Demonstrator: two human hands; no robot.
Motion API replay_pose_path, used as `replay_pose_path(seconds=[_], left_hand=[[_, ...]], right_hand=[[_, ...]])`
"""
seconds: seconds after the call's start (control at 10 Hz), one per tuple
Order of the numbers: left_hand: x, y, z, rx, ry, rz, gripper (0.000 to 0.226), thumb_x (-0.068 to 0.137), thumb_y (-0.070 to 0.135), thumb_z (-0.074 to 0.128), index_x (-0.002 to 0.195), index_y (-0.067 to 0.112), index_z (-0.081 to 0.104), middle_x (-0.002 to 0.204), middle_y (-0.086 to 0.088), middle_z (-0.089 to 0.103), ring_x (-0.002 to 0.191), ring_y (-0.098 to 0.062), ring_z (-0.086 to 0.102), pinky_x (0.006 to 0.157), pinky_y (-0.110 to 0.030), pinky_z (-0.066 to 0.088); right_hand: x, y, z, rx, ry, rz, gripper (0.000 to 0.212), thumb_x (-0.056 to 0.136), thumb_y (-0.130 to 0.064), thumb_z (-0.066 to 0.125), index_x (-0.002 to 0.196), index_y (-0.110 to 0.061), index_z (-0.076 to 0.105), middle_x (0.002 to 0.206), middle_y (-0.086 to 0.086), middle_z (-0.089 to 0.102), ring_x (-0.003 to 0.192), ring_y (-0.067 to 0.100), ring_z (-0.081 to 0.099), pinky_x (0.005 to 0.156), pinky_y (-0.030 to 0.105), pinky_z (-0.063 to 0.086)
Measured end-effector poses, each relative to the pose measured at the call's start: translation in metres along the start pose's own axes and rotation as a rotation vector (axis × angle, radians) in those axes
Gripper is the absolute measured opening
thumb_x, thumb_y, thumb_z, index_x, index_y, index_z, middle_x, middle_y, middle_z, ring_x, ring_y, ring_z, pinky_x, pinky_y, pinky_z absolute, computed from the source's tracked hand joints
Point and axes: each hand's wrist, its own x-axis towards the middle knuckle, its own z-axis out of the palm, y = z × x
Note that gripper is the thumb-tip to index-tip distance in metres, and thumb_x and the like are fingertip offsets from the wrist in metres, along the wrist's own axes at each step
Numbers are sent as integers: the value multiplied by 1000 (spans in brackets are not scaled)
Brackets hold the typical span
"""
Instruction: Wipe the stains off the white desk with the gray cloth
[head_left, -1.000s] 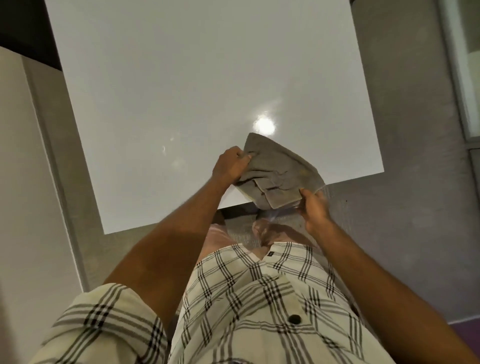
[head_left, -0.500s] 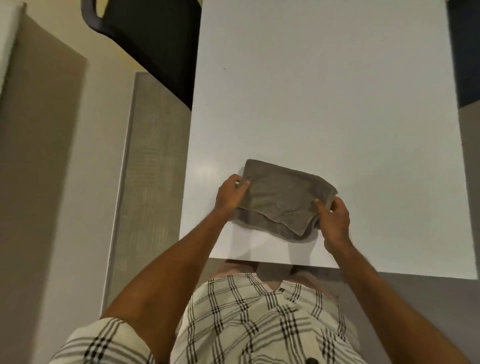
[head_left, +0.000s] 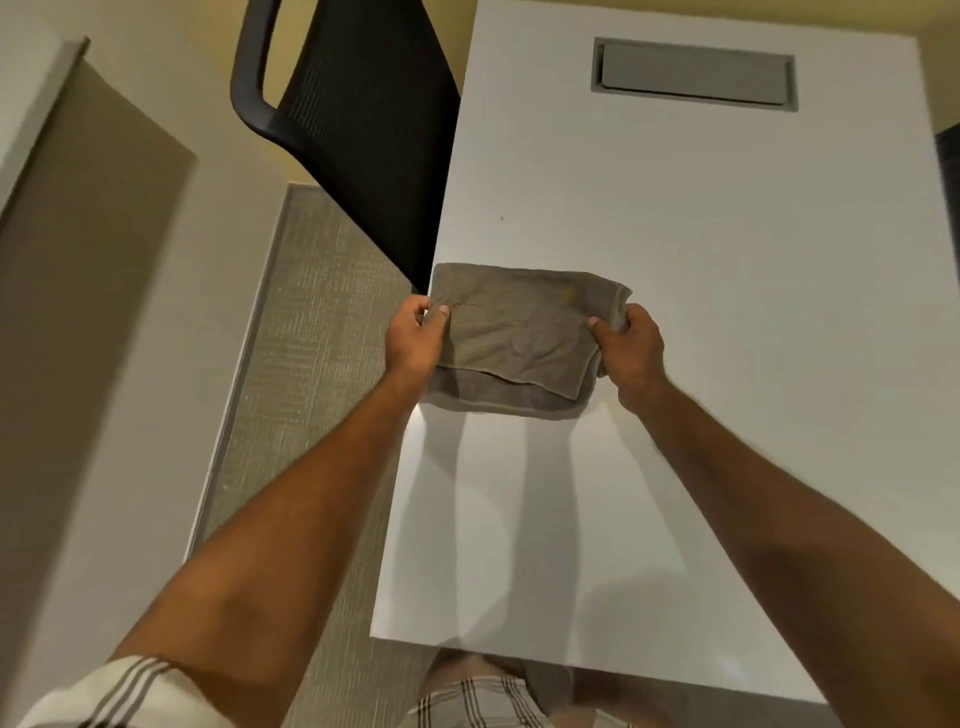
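Gray cloth (head_left: 519, 332) now farther up the white desk (head_left: 727, 312) — left hand (head_left: 415, 338) and right hand (head_left: 631, 348) pinching its ends.

An office, by the look of it: a white desk (head_left: 701, 312) with a grey cable-access flap (head_left: 693, 73) set into its far end is standing beside a black mesh-backed chair (head_left: 363, 130), over grey woven carpet (head_left: 311, 338) and plain pale partition walls (head_left: 156, 364).

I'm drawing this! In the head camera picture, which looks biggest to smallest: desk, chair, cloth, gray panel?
1. white desk
2. black chair
3. gray cloth
4. gray panel, though being farther away may shrink it.
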Motion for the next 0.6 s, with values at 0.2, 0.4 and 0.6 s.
replay_pose_path(seconds=[0.2, 0.4, 0.6], left_hand=[[71, 25, 16, -62, -2, 38, 3, 104, 25, 60, 105, 24, 63, 91, 11, 63, 83, -4, 60, 66, -21, 48], [118, 35, 36, -134, -5, -10, 23, 106, 15, 56, 125, 22, 67, 111, 6, 69, 100, -6, 66, 71, -20, 55], [123, 25, 45, -70, -2, 23, 50, 105, 7, 56, 151, 26, 54, 149, -2, 58, 128, -15, 61, 95, -26, 59]], right_hand=[[71, -39, 18, -41, 13, -3, 28, 99, -26, 67, 121, -10, 61, 118, 12, 69, 111, 39, 70, 92, 59, 61], [124, -62, 31, -94, 80, -48, 30, 98, -21, 64, 127, -14, 62, 115, 0, 67, 105, 20, 65, 89, 35, 59], [126, -48, 36, -44, 100, -75, 49, 99, 2, 48, 144, -15, 54, 138, 3, 60, 122, 15, 59, 88, 20, 49]])
